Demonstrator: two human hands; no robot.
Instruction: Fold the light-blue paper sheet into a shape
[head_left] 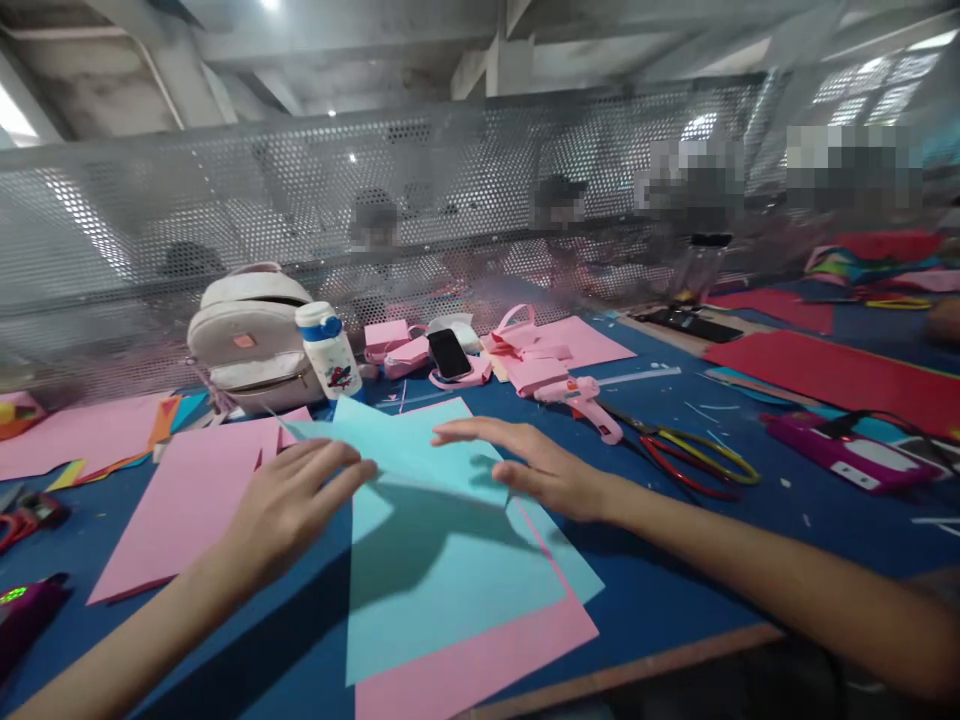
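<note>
A light blue paper sheet (442, 590) lies on a pink sheet (480, 665) on the blue table (675, 590). Its upper part is folded up and lifted off the table. My left hand (289, 505) pinches the raised fold at its left side, fingers closed on the paper. My right hand (525, 460) rests on top of the fold at the right, fingers stretched out and nearly flat against the paper.
More pink sheets (202, 490) lie to the left. Behind stand a white backpack (251, 340), a water bottle (330, 350), a phone (448, 353), pink paper pieces and a pink glue gun (589, 400). Scissors (697, 460) lie right. A perforated metal screen (480, 190) backs the table.
</note>
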